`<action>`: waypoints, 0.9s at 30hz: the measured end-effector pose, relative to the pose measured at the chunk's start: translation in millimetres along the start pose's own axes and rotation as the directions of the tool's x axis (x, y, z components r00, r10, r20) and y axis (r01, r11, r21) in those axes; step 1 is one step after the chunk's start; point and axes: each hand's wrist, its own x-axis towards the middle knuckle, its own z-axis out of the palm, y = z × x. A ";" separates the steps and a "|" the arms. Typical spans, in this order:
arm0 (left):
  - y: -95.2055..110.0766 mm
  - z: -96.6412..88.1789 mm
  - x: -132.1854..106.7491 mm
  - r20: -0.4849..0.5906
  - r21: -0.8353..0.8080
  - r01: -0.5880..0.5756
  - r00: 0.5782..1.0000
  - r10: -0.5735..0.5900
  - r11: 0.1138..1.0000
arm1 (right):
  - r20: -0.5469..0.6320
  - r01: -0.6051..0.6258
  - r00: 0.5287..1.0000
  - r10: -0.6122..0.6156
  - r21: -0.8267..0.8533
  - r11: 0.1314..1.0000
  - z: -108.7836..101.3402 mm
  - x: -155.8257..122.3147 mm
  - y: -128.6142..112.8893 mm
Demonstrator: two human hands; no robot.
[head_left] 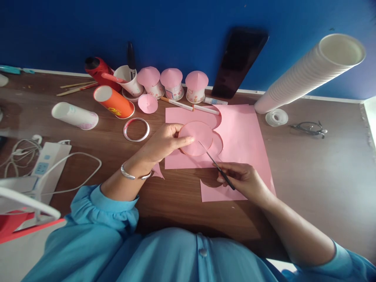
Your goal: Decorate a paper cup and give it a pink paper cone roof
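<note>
My left hand [172, 141] pinches the left edge of a pink paper circle [196, 131], thumb on top. In my right hand [239, 178] is a pair of black-handled scissors [219, 168], its blades pointing up and left over the circle. I cannot tell whether the blades touch the paper. Beneath lies a larger pink sheet [241, 129] with rounded cutouts along its edge. A pink offcut [158, 171] rests by my left wrist.
Behind stand decorated paper cups [174, 92] with pink cone tops, two markers [179, 104], an orange cup [114, 102] and a tape ring [136, 129]. A tall cup stack [308, 74] leans at right near glasses [310, 127]. A power strip [47, 164] lies left.
</note>
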 end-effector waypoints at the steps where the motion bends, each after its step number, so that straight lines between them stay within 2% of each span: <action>1: 0.5 -0.6 -0.1 -0.019 -0.018 -0.006 1.000 0.006 1.000 | -0.003 0.001 1.000 -0.001 -0.008 1.000 0.2 0.0 -0.4; 4: 2.5 -2.4 -0.6 -0.064 -0.103 -0.018 0.998 0.012 0.995 | -0.001 0.017 1.000 -0.017 -0.029 0.999 1.1 0.2 -3.0; 8: 4.7 -3.8 -1.5 -0.022 -0.227 0.009 1.000 -0.014 0.974 | 0.010 0.028 1.000 -0.028 -0.042 0.999 3.0 0.3 -6.6; 12: 3.6 -4.5 -2.8 0.016 -0.213 0.043 0.999 -0.040 0.976 | -0.002 0.048 0.999 -0.048 -0.083 0.995 5.0 0.0 -5.8; 15: 1.8 -4.9 -3.5 0.015 -0.191 0.032 0.999 -0.030 0.981 | -0.071 0.099 0.990 -0.120 -0.248 0.964 6.0 -1.6 -0.6; 18: 0.1 -5.3 -3.2 0.002 -0.186 -0.005 1.000 0.005 0.983 | -0.080 0.207 0.955 -0.287 -0.514 0.832 7.5 -5.0 6.8; 20: -0.6 -5.2 -2.2 -0.036 -0.170 -0.027 0.999 0.021 0.985 | 0.013 0.339 0.901 -0.433 -0.642 0.687 9.7 -7.7 10.3; 22: -0.9 -4.7 -0.8 -0.074 -0.172 -0.033 0.997 0.021 0.984 | 0.129 0.460 0.828 -0.545 -0.712 0.530 13.0 -10.5 10.8; 24: -0.9 -3.6 0.8 -0.093 -0.205 -0.039 0.995 0.020 0.978 | 0.225 0.530 0.766 -0.602 -0.752 0.393 16.8 -12.9 8.4; 27: -1.3 -1.4 2.9 -0.105 -0.251 -0.059 0.994 0.034 0.966 | 0.329 0.575 0.699 -0.635 -0.786 0.226 21.7 -15.7 3.5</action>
